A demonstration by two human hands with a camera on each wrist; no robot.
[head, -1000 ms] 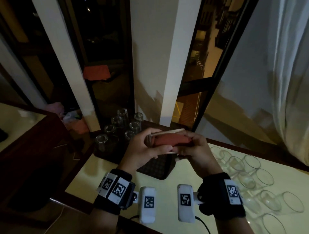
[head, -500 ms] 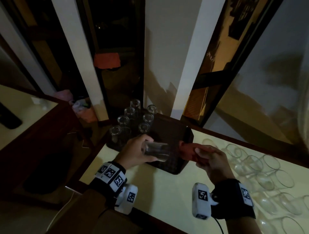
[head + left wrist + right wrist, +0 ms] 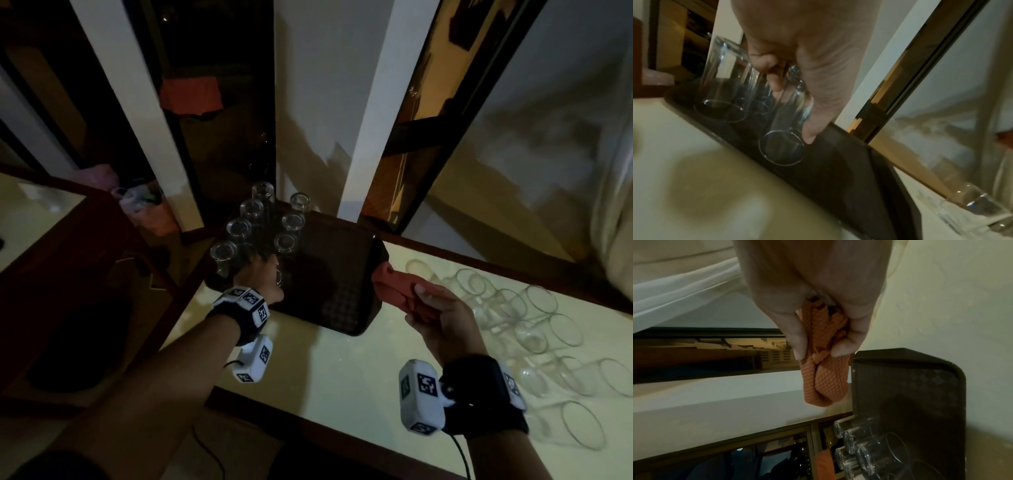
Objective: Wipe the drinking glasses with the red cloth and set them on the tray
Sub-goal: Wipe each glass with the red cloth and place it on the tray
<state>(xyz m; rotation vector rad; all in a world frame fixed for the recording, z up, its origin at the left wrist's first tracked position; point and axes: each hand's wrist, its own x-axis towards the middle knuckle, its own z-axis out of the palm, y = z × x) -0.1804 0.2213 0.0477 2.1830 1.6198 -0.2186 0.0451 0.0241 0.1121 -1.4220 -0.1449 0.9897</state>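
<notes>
A drinking glass (image 3: pixel 279 278) is gripped mouth-down over the dark tray (image 3: pixel 342 308) by the left hand (image 3: pixel 258 279) at the head view's centre, fingers (image 3: pixel 774 78) curled round it in the left wrist view, while the folded red cloth (image 3: pixel 824 369) is pinched by the right hand (image 3: pixel 812 296) in the right wrist view.

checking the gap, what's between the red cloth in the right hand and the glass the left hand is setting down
Only bare dark tray floor lies between the red cloth and the glass in the left hand; the head view shows it.
</notes>
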